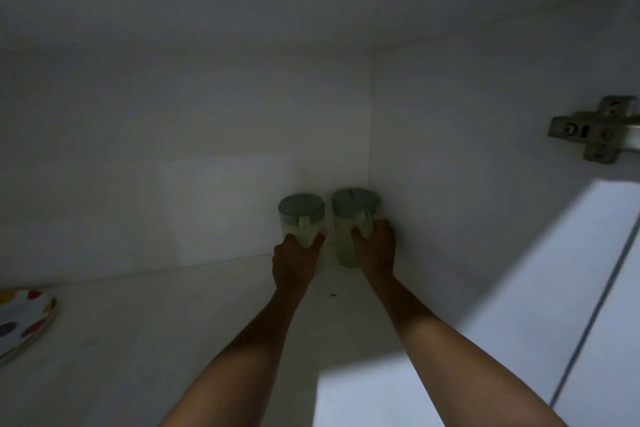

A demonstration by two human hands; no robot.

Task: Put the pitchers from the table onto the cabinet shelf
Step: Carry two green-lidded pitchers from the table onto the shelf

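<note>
Both my forearms reach in over the pale cabinet shelf (145, 340), whose front part lies bare, with a spotted plate (24, 322) at its far left edge. My left hand (296, 262) is wrapped round the handle of the left pitcher (300, 215); my right hand (375, 250) is wrapped round the handle of the right pitcher (353, 208). Both stand upright, green-lidded, side by side with a narrow gap. The right one sits in the back corner, just beside the side wall (467, 166). Open shelf runs left along the back wall. A hinge (592, 130) sits on the side wall, upper right.
</note>
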